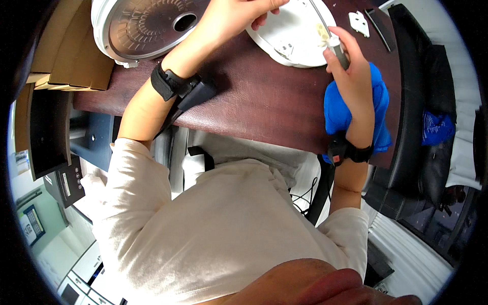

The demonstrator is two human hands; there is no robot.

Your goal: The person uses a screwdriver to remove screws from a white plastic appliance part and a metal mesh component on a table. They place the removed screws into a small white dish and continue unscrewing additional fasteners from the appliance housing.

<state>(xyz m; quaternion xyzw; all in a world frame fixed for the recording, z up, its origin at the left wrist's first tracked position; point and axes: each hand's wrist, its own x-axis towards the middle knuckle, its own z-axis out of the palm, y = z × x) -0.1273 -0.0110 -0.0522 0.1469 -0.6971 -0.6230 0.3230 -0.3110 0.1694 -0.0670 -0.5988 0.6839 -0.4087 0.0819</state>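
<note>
The left hand (231, 18) lies on the near rim of a white round housing (300, 38) that sits on the dark reddish-brown surface (259, 96) at the top centre of the view; its fingers are curled over the rim and press on the part, steadying it rather than lifting it. The right hand (353, 76) is closed around the handle of a screwdriver (333, 43), whose thin metal shaft slants up and to the left over the white housing; the tip runs toward the upper edge of the frame and its contact point cannot be made out. Beneath the right forearm a blue cloth (378, 101) is spread on the surface, reaching to its near edge. To the left of the housing, well apart from it, stands a round lid (147, 25) with a white rim, a dark grey ribbed inner plate and a central hole, its inner side facing up. A small white bracket (359, 23) and a dark narrow strip (378, 30) lie on the surface just right of the housing. Flat cardboard (71, 56) rests at the far left edge of the surface. Both wrists carry black straps; the left strap bears a small black unit. A black chair (422, 112) stands to the right of the surface.
</note>
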